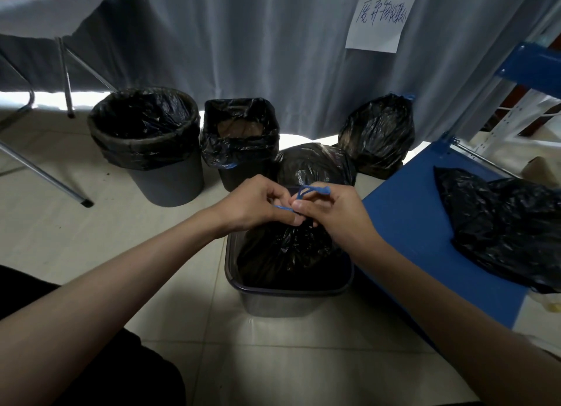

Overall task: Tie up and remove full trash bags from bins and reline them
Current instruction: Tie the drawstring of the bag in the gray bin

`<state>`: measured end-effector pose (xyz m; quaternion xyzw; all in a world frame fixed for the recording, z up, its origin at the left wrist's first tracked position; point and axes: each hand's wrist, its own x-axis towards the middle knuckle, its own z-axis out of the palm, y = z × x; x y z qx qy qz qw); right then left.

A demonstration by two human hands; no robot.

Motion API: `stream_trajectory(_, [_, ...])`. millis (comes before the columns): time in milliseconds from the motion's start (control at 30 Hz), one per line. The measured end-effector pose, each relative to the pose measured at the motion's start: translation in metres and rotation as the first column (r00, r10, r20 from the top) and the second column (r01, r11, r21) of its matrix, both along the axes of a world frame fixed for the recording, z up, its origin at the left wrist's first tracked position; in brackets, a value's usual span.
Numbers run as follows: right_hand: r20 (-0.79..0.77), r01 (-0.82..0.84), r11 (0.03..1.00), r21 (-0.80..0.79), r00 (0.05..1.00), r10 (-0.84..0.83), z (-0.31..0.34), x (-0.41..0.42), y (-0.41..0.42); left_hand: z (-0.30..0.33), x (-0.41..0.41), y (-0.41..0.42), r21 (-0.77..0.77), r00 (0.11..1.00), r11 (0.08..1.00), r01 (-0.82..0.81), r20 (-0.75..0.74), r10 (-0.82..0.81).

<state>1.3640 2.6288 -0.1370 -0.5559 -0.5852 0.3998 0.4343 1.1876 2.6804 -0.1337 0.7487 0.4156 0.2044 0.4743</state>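
Centre frame: my left hand and right hand both pinch the blue drawstring above the full bag in the bin — risk: string slips, knot loosens.

Storeroom: blue metal shelving, curtain, lined bins.

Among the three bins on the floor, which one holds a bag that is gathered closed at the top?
The nearest bin, under both hands. Its bag is bunched shut; the round bin and square bin behind have liners open over their rims.
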Motion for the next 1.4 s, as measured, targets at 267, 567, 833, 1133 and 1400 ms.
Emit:
stream_trajectory(267, [0.043,0.086,0.996,0.025,0.995,-0.088,0.001,0.000,-0.001,-0.004,0.007,-0.006,0.020,0.999,0.999,-0.037,-0.011,0.037])
stream_trajectory(567, [-0.127,0.170,0.956,-0.240,0.971,-0.204,-0.003,-0.001,0.003,0.000,0.019,-0.019,0.465,0.952,0.874,-0.142,-0.176,0.249])
stream_trajectory(833, [-0.213,0.148,0.906,-0.395,0.945,-0.247,0.002,0.000,0.005,-0.003,0.020,-0.033,0.762,0.959,0.646,-0.043,-0.150,0.240])
stream_trajectory(1133, [-0.301,0.158,0.958,-0.240,0.926,-0.228,0.003,0.002,0.005,0.006,0.018,-0.019,0.382,0.980,0.921,-0.081,-0.136,0.143])
stream_trajectory(1400, [-0.012,-0.088,0.994,-0.058,0.996,0.088,0.007,0.001,-0.003,0.025,0.003,-0.014,-0.355,0.980,0.917,-0.184,0.006,0.199])
